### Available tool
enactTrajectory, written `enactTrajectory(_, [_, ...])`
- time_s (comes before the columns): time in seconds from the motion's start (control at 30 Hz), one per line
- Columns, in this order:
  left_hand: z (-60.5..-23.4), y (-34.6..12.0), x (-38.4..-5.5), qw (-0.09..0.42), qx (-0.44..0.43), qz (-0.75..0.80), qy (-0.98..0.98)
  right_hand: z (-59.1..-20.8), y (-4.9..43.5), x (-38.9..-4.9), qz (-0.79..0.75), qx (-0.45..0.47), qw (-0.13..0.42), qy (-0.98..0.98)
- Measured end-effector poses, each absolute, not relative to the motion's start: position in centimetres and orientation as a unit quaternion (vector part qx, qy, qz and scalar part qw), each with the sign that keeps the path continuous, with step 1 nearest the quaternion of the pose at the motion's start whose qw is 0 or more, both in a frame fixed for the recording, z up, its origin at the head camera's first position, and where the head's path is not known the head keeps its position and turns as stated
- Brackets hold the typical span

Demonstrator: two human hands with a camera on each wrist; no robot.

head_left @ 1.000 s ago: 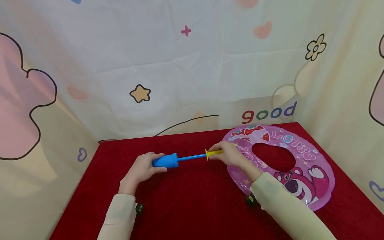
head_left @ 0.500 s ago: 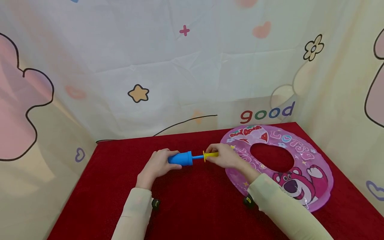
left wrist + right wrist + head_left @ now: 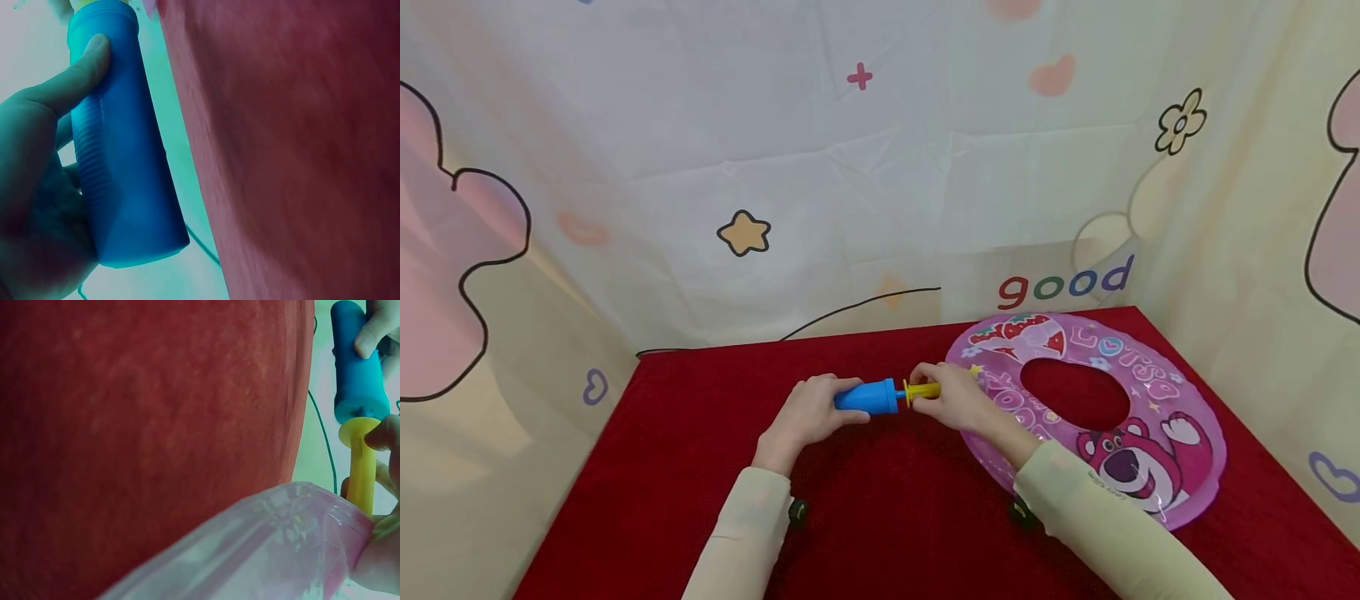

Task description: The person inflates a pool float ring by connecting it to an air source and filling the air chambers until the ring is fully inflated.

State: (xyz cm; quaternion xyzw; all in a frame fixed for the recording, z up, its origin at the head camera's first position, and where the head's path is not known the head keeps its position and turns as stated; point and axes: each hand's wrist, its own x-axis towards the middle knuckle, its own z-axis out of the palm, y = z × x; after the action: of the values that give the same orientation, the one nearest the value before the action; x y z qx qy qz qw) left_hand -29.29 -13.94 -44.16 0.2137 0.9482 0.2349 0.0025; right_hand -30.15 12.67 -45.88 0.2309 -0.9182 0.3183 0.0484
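A blue hand pump [image 3: 868, 397] lies held between my two hands, above the red-covered table. My left hand [image 3: 812, 408] grips its blue barrel, with the thumb along the side in the left wrist view [image 3: 122, 137]. My right hand [image 3: 958, 396] pinches the yellow flanged end [image 3: 922, 390], which sits at the tip of the pump's rod. Only a short piece of blue rod shows between barrel and flange. A pink swim ring [image 3: 1195, 467] printed with a bear and strawberries lies under and beside the right hand and forearm; its near edge fills the lower right wrist view.
The red cloth [image 3: 880, 517] covers the table. A printed white curtain [image 3: 820, 167] hangs behind the table and on both sides. The swim ring takes up the table's right part, close to the right and back edges.
My left hand has moved right with the blue barrel, and the exposed rod has shortened from long to a stub. The right hand stays nearly in place on the yellow end.
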Motion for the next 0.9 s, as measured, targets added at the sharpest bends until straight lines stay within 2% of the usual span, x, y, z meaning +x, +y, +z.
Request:
enactTrajectory(0.53, [-44.4, -20.9, -28.3, 0.006, 0.187, 0.239, 0.953, -46.2, 13.8, -30.7, 0.306, 0.228, 0.048, -0.923])
enactTrajectory(0.9, [-44.6, -18.7, -28.5, -0.011, 0.198, 0.228, 0.953, -46.5, 12.7, -30.5, 0.268, 0.252, 0.108, -0.924])
